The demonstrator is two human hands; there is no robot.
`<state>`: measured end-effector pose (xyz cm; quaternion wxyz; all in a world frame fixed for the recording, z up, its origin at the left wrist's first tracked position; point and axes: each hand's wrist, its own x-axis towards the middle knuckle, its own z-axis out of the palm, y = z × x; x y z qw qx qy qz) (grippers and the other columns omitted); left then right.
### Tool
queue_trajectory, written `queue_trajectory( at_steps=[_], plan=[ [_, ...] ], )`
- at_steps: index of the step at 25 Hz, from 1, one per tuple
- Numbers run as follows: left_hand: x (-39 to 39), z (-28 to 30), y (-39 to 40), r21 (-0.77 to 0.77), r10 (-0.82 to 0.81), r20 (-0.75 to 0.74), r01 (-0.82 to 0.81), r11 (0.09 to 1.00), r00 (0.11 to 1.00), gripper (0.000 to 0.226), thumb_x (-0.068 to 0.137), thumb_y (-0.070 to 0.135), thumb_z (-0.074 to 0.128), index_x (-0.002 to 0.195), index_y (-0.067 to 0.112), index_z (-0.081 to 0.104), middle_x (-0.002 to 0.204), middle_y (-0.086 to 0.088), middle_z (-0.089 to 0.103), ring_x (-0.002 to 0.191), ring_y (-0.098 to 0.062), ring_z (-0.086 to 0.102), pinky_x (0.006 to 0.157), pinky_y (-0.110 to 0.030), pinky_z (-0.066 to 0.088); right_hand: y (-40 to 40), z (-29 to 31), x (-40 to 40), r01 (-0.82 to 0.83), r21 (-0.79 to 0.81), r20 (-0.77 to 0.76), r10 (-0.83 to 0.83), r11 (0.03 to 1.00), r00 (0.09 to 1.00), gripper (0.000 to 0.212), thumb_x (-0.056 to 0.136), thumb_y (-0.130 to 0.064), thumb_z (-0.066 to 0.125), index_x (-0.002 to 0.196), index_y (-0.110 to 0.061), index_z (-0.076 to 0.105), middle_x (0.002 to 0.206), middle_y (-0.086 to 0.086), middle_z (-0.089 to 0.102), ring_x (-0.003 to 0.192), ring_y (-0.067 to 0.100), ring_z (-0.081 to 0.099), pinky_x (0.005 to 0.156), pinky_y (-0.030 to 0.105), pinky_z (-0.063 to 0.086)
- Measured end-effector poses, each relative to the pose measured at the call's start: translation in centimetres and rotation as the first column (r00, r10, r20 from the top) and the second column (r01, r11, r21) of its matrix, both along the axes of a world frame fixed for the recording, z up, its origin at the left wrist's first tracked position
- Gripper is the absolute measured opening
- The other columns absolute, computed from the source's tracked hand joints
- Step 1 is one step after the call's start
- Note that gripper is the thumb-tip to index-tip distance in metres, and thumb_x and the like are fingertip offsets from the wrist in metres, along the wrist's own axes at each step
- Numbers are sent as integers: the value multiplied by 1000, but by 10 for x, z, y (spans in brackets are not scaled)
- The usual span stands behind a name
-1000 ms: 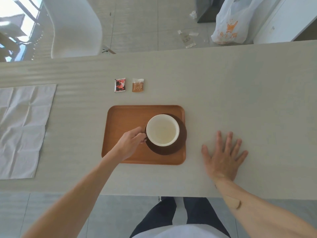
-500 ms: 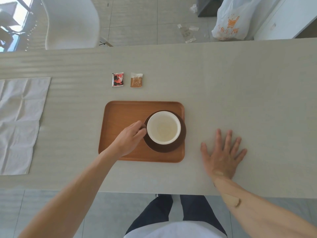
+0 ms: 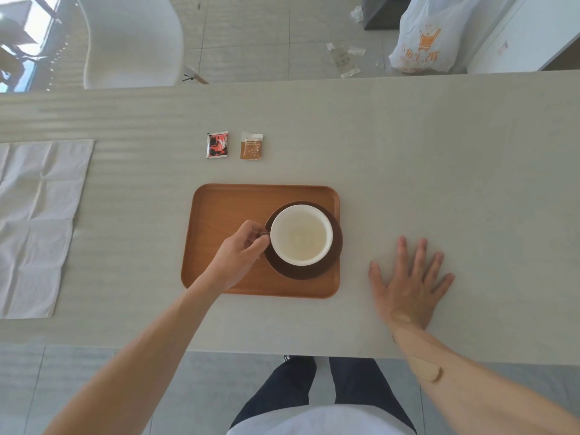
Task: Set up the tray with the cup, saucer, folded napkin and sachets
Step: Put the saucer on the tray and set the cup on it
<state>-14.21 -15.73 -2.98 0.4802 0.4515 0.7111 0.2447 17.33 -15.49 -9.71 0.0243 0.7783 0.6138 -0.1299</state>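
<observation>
Orange "小鱼生活" on plastic bag [image 3: 430, 36]

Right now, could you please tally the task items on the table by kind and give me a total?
Tray: 1
Cup: 1
Saucer: 1
Napkin: 1, lying unfolded
Sachets: 2, red-black and brown
Total: 6

Cup [image 3: 301, 235] handle is mostly hiding behind the left hand [image 3: 240, 255] fingers [image 3: 255, 238], mid-frame. Saucer [image 3: 306, 271] is showing only as a rim around the cup. Tray [image 3: 226, 208] lower-left corner is sitting under the left wrist. Napkin [image 3: 34, 227] is getting cut off by the left edge. Print on the two sachets [image 3: 217, 145] [image 3: 251, 146] is too small to read. Both forearms are running out of the bottom edge.
</observation>
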Motion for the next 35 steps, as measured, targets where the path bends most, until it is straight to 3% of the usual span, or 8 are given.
queue_trajectory(
  at_steps=[8,15,21,25,28,31,33,35],
  plan=[
    [2,-3,0,38,-19,-64,21,999,998,8,96,39,48,91,40,54,83,12,63,72,-2,58,66,-23,48,1,0,1,6,-4,-1,-6,1000,1000,76,85,-71,20,152,-39,1,165,2,1,149,34,-5,118,62,-1],
    [3,-7,-3,56,17,-9,-17,998,1000,7,97,39,49,99,38,55,80,19,65,74,3,61,60,-11,47,0,-3,2,10,3,-6,-10,1000,1000,76,85,-71,20,152,-39,2,165,1,0,150,33,-6,118,61,-3],
    [8,-11,-21,60,211,110,-218,974,971,36,87,54,56,120,41,53,86,18,68,78,-7,67,65,-21,52,1,-7,3,-10,-24,36,11,1000,999,76,86,-72,16,151,-39,-4,164,0,-5,149,33,-9,116,61,-7],
    [11,-11,-66,86,338,-34,-334,938,940,13,95,36,57,106,33,62,89,13,67,85,-10,64,70,-21,46,2,7,-1,-52,-96,18,54,994,998,76,89,-68,18,153,-33,-3,164,4,-8,149,35,-11,115,63,-7],
    [9,3,-109,164,343,-158,-318,934,926,8,96,20,57,96,21,65,87,7,66,82,-10,61,72,-22,43,3,22,2,-90,-148,-16,89,985,996,77,91,-65,26,154,-29,3,164,9,-5,148,39,-8,115,65,-2],
    [2,24,-153,187,332,-264,-290,939,905,9,94,17,58,94,17,66,91,2,67,82,-15,61,75,-26,48,2,49,9,-314,-156,-33,313,936,949,61,94,-51,42,148,-23,32,159,14,22,144,38,21,113,54,26],
    [-2,33,-182,114,321,-292,-300,947,901,7,93,22,58,92,23,65,95,3,67,84,-15,61,77,-28,48,-5,67,1,-509,-160,-83,503,845,860,40,96,-42,41,130,-25,53,145,8,46,130,29,45,100,40,43],
    [-9,38,-209,-11,312,-283,-329,944,907,8,92,31,58,94,26,64,95,4,66,86,-16,62,76,-30,50,-23,89,-21,-643,-200,-114,634,740,765,35,97,-44,37,119,-29,60,130,3,61,116,26,58,88,34,48]
  ],
)
